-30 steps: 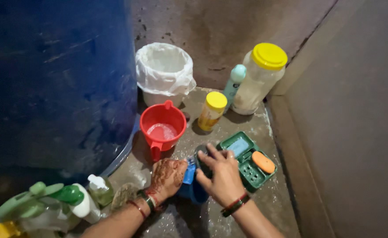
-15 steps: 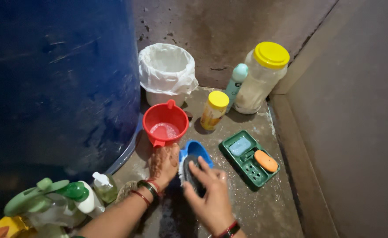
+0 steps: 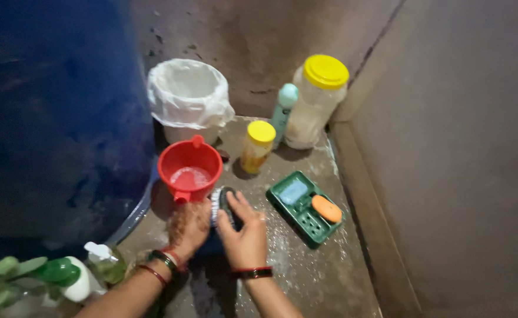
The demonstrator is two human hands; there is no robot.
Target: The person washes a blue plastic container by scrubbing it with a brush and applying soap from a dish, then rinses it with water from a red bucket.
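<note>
My right hand [image 3: 244, 235] grips a dark scrub brush [image 3: 222, 203] with pale bristles and presses it onto a blue item that is mostly hidden beneath both hands. My left hand [image 3: 187, 227], patterned with henna and wearing bangles, holds that blue item down on the wet stone floor [image 3: 306, 277]. Just beyond the hands stands a red mug [image 3: 189, 169] with foamy water in it.
A green soap tray [image 3: 302, 217] with a blue bar and an orange bar [image 3: 326, 208] lies to the right. Behind stand a lined white bin [image 3: 188, 97], small yellow-lidded jar [image 3: 257, 146], teal bottle [image 3: 283, 112], large yellow-lidded jar [image 3: 316, 100]. Blue drum [image 3: 53, 118] left; pump bottles [image 3: 103, 262] lower left.
The right hand with the brush moved from beside the soap tray back onto the blue item next to the red mug. The view shifted, so everything sits further left in the frame.
</note>
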